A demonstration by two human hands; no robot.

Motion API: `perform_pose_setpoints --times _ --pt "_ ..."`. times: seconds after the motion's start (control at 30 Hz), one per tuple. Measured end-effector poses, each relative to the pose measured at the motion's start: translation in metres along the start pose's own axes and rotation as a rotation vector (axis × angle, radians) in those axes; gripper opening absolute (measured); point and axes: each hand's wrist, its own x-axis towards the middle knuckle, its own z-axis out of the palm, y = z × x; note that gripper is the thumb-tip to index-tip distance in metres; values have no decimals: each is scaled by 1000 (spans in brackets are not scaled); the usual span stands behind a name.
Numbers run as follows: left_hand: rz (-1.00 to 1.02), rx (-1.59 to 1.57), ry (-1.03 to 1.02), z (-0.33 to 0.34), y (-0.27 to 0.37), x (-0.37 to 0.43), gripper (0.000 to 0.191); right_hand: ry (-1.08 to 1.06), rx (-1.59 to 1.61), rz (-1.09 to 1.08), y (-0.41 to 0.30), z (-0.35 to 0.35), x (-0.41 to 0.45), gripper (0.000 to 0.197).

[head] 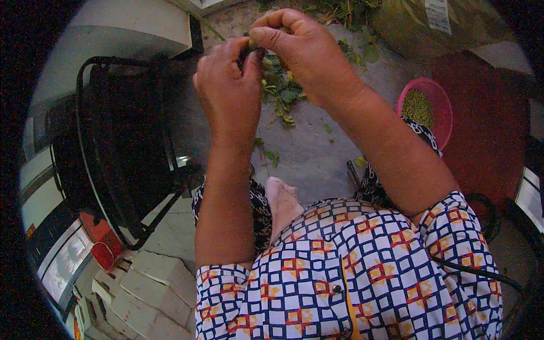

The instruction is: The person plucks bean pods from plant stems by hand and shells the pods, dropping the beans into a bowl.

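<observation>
My left hand (229, 70) and my right hand (308, 55) meet in front of me, fingertips pinched together. Between them is a small green pod (253, 43), mostly covered by the fingers. A thin green stem (208, 26) runs up and away behind my left hand. Below my hands, leafy plant pieces and green pods (285, 91) lie scattered on the grey floor (297, 146). Off to the right, a pink plastic bowl (445, 114) holds many shelled green beans (416, 106); my right knee hides part of it.
A black-framed folding chair (123, 140) stands at left. More leafy stalks (335, 8) lie at the far side, beside a large yellowish plastic sack (425, 29) with a label. Cardboard pieces (153, 280) lie lower left, near a red object (102, 242). A dark red surface (476, 131) is at right.
</observation>
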Motion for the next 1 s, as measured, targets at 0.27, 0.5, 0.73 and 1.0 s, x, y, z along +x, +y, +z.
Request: perform_pose_setpoints --times 0.27,0.5,0.73,1.0 --pt "-249 -641 64 -1 4 -1 12 -25 375 256 -9 0 -2 19" --pt "136 -26 195 -2 -4 1 14 -50 475 270 -9 3 -4 16" --pt "261 122 201 -2 -7 2 18 -101 590 281 -6 0 -4 9" --pt "287 80 205 -2 -8 3 14 -64 586 308 -12 2 -5 8"
